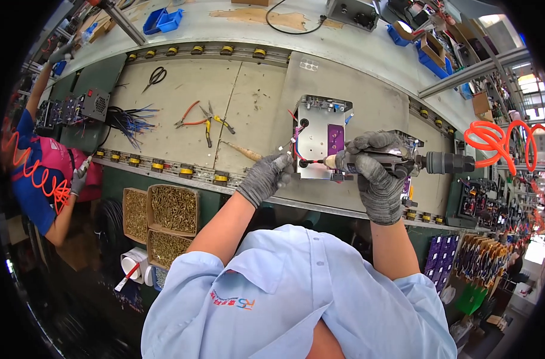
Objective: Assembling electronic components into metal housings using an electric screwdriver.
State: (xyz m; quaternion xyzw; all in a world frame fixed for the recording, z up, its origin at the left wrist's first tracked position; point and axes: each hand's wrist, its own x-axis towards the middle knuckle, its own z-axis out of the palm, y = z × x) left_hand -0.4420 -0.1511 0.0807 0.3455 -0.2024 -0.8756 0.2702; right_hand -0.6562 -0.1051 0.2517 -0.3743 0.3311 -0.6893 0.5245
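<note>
1. While the metal chassis [314, 131] is laid flat on the pale board [371, 102], its lower left part is overlapped by the nose of the power driver [401, 164]; whether contact is made cannot be told.
2. For clean driving, the bit should probably be held square and the loose wires [295, 139] guided clear.
3. The driver is encircled by the gloved right hand [374, 173], its forearm angled up from below.
4. The left hand [264, 178] is poised beside the chassis's left edge, fingers bent; whether anything is pinched cannot be told.
5. Farther left, pliers [209, 136] are laid down.
</note>
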